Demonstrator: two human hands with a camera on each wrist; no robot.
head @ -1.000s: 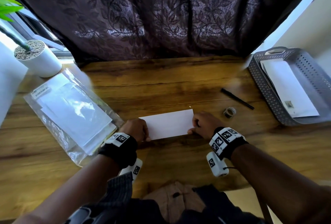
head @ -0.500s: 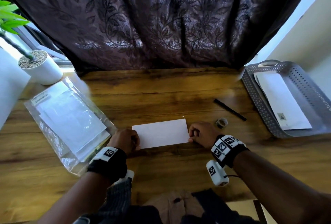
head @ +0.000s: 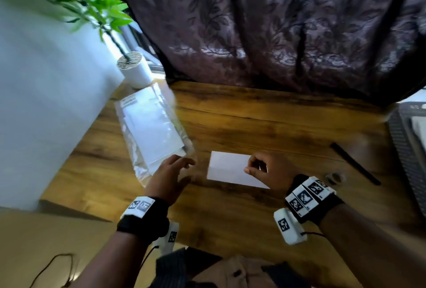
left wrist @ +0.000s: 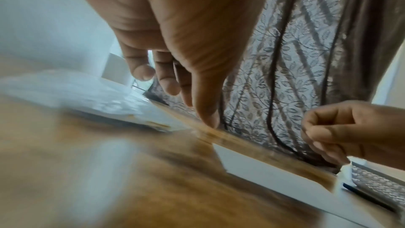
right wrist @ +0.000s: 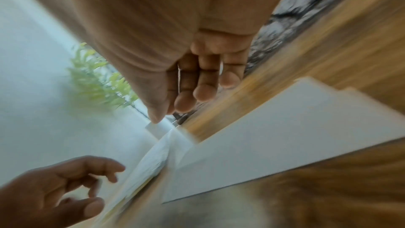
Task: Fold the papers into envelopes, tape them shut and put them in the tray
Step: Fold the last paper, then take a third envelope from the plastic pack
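Observation:
A folded white paper (head: pixel 228 168) lies flat on the wooden table (head: pixel 265 121) in front of me. My right hand (head: pixel 255 168) hovers over its right end with fingers curled; the right wrist view shows nothing in it and the paper (right wrist: pixel 285 136) lying below. My left hand (head: pixel 184 170) is off the paper, to its left, with fingers spread and relaxed beside a clear plastic bag of white sheets (head: pixel 149 131). At the right edge stands the grey perforated tray (head: pixel 405 149), mostly cut off. A small tape roll (head: pixel 334 177) sits right of my right wrist.
A black pen (head: pixel 355 164) lies between the tape roll and the tray. A white plant pot (head: pixel 136 71) stands at the back left by a white wall (head: pixel 46 103). A dark leaf-patterned curtain (head: pixel 276 22) hangs behind the table.
My left hand has let go of the paper's left end and moved left toward the plastic bag, its fingers opening. The head view has swung left. The right hand stays at the paper's right end.

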